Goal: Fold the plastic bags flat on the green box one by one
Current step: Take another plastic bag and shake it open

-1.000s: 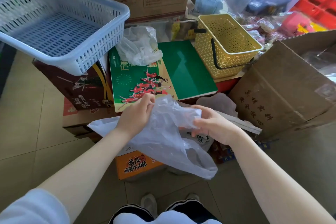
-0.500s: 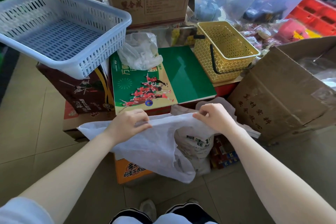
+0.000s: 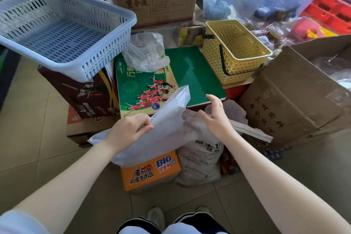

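Observation:
A whitish translucent plastic bag (image 3: 167,131) hangs in front of the green box (image 3: 197,74), one corner lifted over the box's near edge. My left hand (image 3: 131,129) pinches the bag's left edge between thumb and fingers. To the right of the bag my right hand (image 3: 214,116) has its fingers spread and loosely bent, and its palm side touches the bag; it holds nothing that I can see. A second, crumpled clear plastic bag (image 3: 146,51) lies on the far left part of the green box.
A blue slatted basket (image 3: 62,32) sits tilted at the left. A yellow basket (image 3: 235,51) stands right of the green box. Cardboard boxes (image 3: 296,97) crowd the right and back. An orange carton (image 3: 152,171) and a printed white sack (image 3: 201,161) are below my hands.
My right hand has let go of the bag's top edge and opened. The bag's right corner has swung up over the green box. My left hand keeps its pinch.

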The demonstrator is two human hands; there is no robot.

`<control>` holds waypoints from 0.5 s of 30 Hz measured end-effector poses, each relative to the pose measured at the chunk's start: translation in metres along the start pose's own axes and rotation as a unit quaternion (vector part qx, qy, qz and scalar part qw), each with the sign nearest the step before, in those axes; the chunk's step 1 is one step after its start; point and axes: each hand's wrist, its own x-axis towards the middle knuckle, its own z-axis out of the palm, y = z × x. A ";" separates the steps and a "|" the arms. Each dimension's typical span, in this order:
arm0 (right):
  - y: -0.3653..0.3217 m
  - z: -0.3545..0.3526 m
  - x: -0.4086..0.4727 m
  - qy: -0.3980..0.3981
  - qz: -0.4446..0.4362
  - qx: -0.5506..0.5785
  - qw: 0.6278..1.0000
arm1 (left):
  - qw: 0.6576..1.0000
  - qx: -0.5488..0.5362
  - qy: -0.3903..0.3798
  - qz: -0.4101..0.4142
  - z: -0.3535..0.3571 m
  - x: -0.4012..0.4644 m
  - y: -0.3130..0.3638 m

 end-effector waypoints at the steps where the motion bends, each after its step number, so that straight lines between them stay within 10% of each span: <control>1: -0.003 0.003 0.003 -0.002 0.048 0.069 0.996 | 1.000 -0.003 0.004 0.012 0.000 0.001 0.002; 6: -0.004 0.014 0.020 -0.078 0.272 0.325 0.902 | 0.997 -0.001 0.010 0.078 -0.003 -0.002 0.015; 10: -0.010 0.012 0.027 -0.070 0.212 0.454 0.863 | 0.995 0.016 -0.009 0.099 -0.004 -0.008 0.019; 15: -0.021 0.015 0.017 -0.099 0.130 0.507 0.846 | 0.981 -0.156 -0.037 -0.113 0.004 -0.022 0.016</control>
